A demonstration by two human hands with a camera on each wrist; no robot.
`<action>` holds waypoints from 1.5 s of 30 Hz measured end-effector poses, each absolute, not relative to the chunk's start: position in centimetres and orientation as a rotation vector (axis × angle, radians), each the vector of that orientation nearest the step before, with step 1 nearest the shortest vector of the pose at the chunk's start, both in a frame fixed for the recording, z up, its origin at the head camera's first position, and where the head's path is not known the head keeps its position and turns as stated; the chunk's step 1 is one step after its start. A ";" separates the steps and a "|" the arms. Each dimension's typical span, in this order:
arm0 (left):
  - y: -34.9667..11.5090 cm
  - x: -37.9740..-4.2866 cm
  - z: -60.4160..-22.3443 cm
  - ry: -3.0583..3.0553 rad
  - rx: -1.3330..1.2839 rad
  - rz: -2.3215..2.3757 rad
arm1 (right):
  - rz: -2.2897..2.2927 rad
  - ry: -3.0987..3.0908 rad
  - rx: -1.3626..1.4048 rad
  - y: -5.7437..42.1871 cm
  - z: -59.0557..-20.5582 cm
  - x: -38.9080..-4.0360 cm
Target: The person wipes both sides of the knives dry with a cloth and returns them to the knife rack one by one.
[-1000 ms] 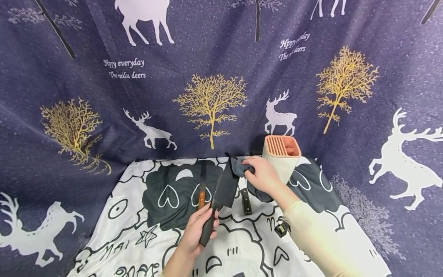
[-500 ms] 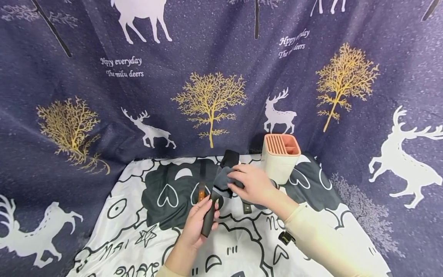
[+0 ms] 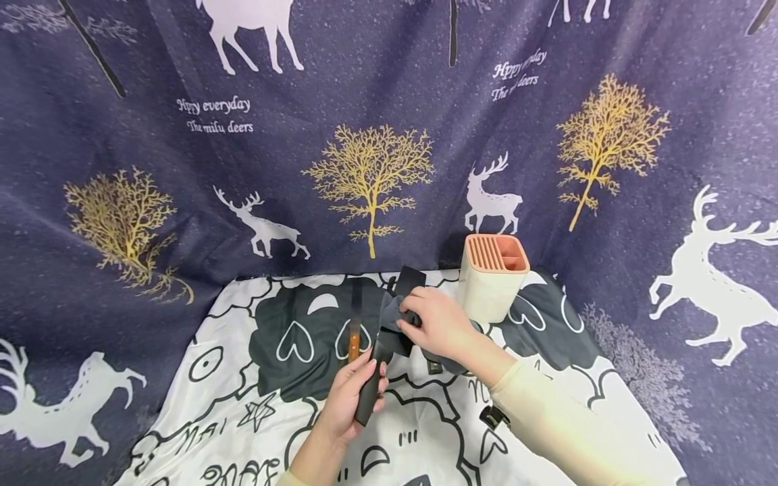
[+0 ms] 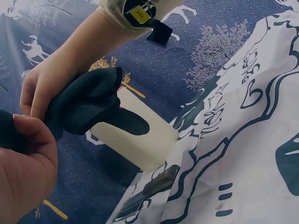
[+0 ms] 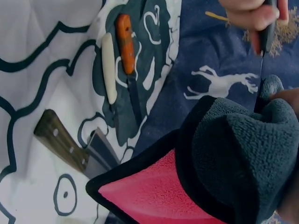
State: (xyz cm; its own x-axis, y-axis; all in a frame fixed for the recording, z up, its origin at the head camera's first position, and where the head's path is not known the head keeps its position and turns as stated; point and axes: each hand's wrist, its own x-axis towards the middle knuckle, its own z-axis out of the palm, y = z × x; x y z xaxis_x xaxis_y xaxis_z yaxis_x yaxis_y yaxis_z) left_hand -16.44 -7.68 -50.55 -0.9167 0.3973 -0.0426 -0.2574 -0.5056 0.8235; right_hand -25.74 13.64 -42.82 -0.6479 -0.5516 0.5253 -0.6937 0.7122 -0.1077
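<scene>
My left hand (image 3: 345, 399) grips the black handle of a cleaver (image 3: 415, 278), whose dark blade points away and slants to the right. A dark grey cloth (image 3: 391, 314) is bunched in the fingers of my right hand (image 3: 442, 322) and lies against the blade, covering its middle. In the right wrist view the cloth (image 5: 247, 149) shows a pinkish-red side with black edging, and the blade appears edge-on as a thin line. The left wrist view shows a loose flap of the cloth (image 4: 91, 100) hanging below the right hand.
A cream knife block (image 3: 491, 293) with an orange slotted top stands at the back right. On the patterned cloth lie an orange-handled knife (image 5: 125, 44), a white-handled knife (image 5: 109, 70) and a knife with a dark riveted handle (image 5: 60, 140). A patterned curtain (image 3: 273, 155) hangs behind.
My right hand has moved the cloth from near the blade's far end down toward the handle, leaving the tip bare. The cleaver has turned slightly; my left hand keeps its grip.
</scene>
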 end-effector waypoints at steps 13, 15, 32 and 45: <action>-8.0 -15.9 -50.8 1.272 0.290 2.414 | 0.354 -2.539 0.791 15.9 -42.5 -28.4; -8.0 -15.8 -51.0 1.272 0.267 2.415 | 0.385 -2.565 0.777 16.4 -42.4 -28.8; -7.2 -16.5 -51.6 1.332 0.020 2.494 | 0.424 -2.460 1.071 13.7 -41.4 -24.3; -7.5 -15.9 -51.3 1.381 0.098 2.451 | 0.444 -2.497 1.022 13.5 -42.6 -24.7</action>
State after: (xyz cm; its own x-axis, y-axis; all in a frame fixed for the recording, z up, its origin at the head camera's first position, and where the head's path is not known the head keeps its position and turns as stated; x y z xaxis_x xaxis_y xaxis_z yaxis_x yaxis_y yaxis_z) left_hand -15.95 -7.49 -51.27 -0.9448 0.3126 -0.0982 -0.2459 -0.4785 0.8429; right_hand -24.67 13.45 -42.57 -0.6503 -0.5902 0.4784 -0.7190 0.6814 -0.1367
